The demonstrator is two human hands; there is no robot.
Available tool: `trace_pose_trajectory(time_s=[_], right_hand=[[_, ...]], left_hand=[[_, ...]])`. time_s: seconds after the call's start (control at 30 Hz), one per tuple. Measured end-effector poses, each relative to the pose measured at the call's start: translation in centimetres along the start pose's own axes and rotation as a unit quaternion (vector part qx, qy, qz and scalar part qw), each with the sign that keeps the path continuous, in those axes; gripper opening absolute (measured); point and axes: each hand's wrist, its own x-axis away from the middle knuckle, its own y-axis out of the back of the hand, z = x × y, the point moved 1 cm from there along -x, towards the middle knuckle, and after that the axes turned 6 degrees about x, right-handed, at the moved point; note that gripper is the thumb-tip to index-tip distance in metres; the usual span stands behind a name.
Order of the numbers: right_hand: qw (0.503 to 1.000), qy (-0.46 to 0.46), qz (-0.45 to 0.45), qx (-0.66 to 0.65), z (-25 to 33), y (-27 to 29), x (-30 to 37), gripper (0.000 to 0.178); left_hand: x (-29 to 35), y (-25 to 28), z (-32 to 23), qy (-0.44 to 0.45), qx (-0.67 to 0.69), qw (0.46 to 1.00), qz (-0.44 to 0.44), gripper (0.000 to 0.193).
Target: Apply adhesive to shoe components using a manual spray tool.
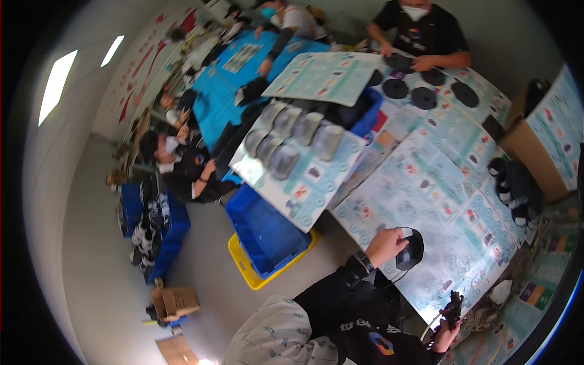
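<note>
the left hand (384,246) pinches the edge of a black rounded piece (412,252) at the near side of the patterned table (404,182). the right hand (447,336) curls around a black handheld tool (453,306) by the table's near corner. left of the table are grey domed pieces (284,161) and a blue bin (267,225).

Plain black covers the rounded piece (414,252) at the surface's near edge and the tool (453,307) just off its near corner. The surface (420,176) is white, printed in pale teal with scattered red and dark motifs. Toward its far edge lie black discs (465,94); at its right edge, a brown carton (535,161). Beyond the left edge: grey shells (328,143), a matching teal-patterned board (316,182), a blue crate (267,228), a yellow crate (240,261).
</note>
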Motion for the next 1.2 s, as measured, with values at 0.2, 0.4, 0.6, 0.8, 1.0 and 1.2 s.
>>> trace_pose_trajectory(time_s=[0.2, 0.4, 0.6, 0.8, 1.0, 1.2], right_hand=[[0.993, 0.052, 0.084, 0.059, 6.5, -7.6, 4.8, 0.033], [0.978, 0.117, 0.132, 0.113, 6.9, -14.3, 6.7, 0.032], [0.975, 0.151, 0.091, 0.135, 8.2, -13.4, 9.0, 0.032], [0.987, 0.144, 0.052, 0.055, 8.5, -12.1, 9.7, 0.031], [0.990, 0.131, 0.039, 0.034, 6.2, -7.9, 8.6, 0.027], [0.989, 0.072, 0.090, -0.090, 2.5, -5.2, 4.3, 0.038]], left_hand=[[8.9, 7.2, 5.2, -0.107, -0.071, 0.990, -0.064, 0.035], [13.7, 12.5, 7.2, -0.007, 0.083, 0.988, -0.133, 0.079], [13.5, 11.6, 13.0, 0.006, 0.087, 0.988, -0.127, 0.048], [11.4, 9.6, 14.8, 0.078, 0.031, 0.996, -0.037, 0.033], [9.5, 4.6, 15.6, 0.104, 0.146, 0.983, -0.022, 0.032], [7.6, 2.3, 15.1, 0.138, 0.277, 0.951, -0.004, 0.040]])
